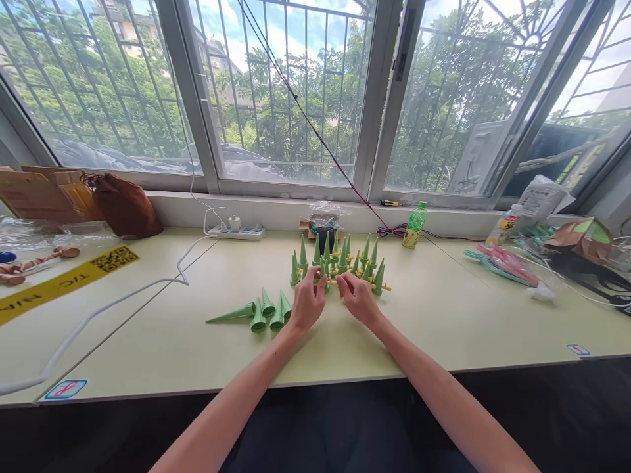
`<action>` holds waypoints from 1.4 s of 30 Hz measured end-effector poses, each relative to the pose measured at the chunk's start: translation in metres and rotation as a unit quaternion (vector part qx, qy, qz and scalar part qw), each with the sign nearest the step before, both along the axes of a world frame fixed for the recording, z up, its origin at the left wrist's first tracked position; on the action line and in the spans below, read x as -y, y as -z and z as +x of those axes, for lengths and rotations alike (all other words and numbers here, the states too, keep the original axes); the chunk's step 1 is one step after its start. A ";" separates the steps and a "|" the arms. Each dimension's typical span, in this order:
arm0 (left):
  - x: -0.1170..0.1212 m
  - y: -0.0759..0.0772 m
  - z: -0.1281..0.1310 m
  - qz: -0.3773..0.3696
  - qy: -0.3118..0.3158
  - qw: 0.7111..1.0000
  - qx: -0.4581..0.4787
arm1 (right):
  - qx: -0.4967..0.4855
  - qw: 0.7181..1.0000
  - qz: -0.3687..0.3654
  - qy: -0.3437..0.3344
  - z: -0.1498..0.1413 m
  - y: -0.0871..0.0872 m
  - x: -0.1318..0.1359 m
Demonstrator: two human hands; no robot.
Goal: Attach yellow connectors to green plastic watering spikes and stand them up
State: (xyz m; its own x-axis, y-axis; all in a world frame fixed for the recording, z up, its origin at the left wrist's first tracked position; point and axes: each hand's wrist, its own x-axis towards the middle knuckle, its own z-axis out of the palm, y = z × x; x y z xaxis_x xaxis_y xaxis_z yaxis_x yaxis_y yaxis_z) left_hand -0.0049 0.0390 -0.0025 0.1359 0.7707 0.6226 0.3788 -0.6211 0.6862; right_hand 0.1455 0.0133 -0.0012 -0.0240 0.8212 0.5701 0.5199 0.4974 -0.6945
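Observation:
My left hand (308, 307) is closed around a green cone-shaped watering spike (323, 269), its point upward. My right hand (361, 299) pinches a small yellow valve-like piece (332, 281) at that spike's side. How far the piece sits in the spike cannot be made out. Just beyond my hands, several green spikes (303, 252) stand upright in a cluster, many with yellow pieces sticking out sideways. To the left of my left hand is a smaller group of green spikes (257, 318), with no yellow pieces visible on them; one long spike (231, 315) lies on its side.
A small open box (315, 226) stands behind the cluster. Further right is a green bottle (415, 225). A white cable (148, 284) crosses the table (162, 355) from a power strip (241, 232). Pink and teal bundles (507, 264) lie at the right.

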 end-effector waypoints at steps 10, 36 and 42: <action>0.000 -0.001 0.000 -0.007 -0.005 1.000 0.012 | 0.005 0.999 0.046 -0.025 0.001 -0.002 0.001; 0.004 -0.007 0.002 -0.055 0.030 0.996 0.071 | 0.013 1.000 0.019 0.021 0.000 -0.002 0.000; 0.004 -0.008 0.002 -0.050 0.022 0.996 0.068 | -0.001 1.000 0.017 0.005 0.000 -0.003 0.002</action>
State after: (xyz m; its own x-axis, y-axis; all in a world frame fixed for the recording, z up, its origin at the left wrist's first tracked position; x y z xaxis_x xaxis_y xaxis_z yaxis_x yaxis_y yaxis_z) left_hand -0.0025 0.0345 0.0057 0.0915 0.8254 0.5571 0.2520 -0.5605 0.7889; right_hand 0.1455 0.0109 0.0018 -0.0153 0.8017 0.5976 0.5238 0.5155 -0.6782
